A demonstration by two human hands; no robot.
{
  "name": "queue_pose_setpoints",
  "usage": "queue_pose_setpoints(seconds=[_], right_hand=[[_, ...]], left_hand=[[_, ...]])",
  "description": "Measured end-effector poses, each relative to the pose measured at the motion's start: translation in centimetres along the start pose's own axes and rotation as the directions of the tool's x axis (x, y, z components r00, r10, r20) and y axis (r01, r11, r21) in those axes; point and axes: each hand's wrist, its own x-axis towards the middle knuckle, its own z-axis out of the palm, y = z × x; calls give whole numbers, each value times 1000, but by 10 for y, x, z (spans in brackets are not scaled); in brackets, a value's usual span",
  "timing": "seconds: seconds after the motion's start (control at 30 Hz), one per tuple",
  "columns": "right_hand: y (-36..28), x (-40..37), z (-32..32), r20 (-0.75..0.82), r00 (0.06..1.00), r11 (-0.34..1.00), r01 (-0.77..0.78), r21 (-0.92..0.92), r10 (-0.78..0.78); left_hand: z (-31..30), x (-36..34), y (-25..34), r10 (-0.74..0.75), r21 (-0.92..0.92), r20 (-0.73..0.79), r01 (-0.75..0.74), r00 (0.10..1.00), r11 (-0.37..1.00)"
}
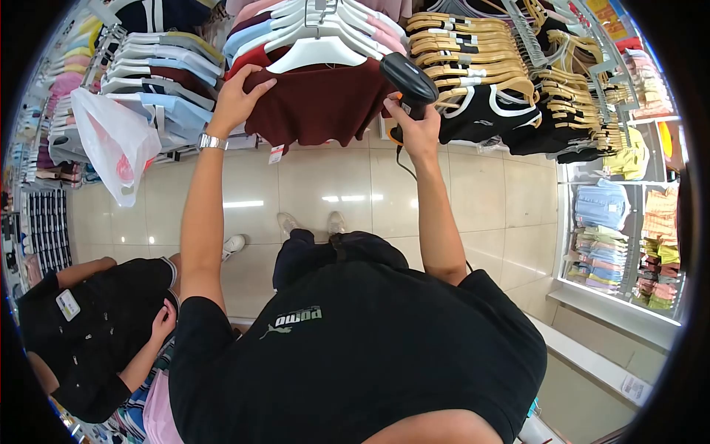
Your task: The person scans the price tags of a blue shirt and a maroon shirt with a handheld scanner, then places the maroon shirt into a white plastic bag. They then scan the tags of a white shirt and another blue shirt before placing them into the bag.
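A dark maroon garment (322, 103) hangs from a white hanger (318, 55) at the front of a rack of clothes. At its upper left corner, my left hand (240, 100) pinches the fabric near the shoulder. My right hand (416, 126) is wrapped round the handle of a black barcode scanner (409, 78), beside the garment's right edge. From the handle a dark cable runs down along my forearm. A white price tag (276, 155) dangles below the garment's lower left edge.
Black tops (488, 115) on wooden hangers hang at the right. A white plastic bag (115, 140) hangs at the left rack. Another person in black (96, 318) stands at the lower left. Shelves of folded clothes (603, 255) stand far right.
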Motion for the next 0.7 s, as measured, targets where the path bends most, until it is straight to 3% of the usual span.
queue_pose_setpoints(seconds=[0.27, 0.37, 0.4, 0.5, 0.7], right_hand=[[7, 6, -2, -33, 999, 1000, -1, -18, 1], [17, 21, -14, 57, 998, 997, 44, -60, -40], [23, 29, -20, 163, 986, 995, 37, -88, -22], [38, 46, -30, 251, 967, 992, 3, -127, 29], [46, 52, -50, 288, 944, 987, -150, -54, 159]], left_hand=[[-15, -10, 9, -54, -71, 41, 57, 998, 996], [-17, -13, 4, -94, -134, 109, 108, 990, 985], [-18, -12, -2, -100, -140, 137, 119, 986, 983], [-20, -18, -19, -144, -199, 161, 175, 976, 964], [-15, -41, -36, -251, -499, 85, 260, 964, 827]])
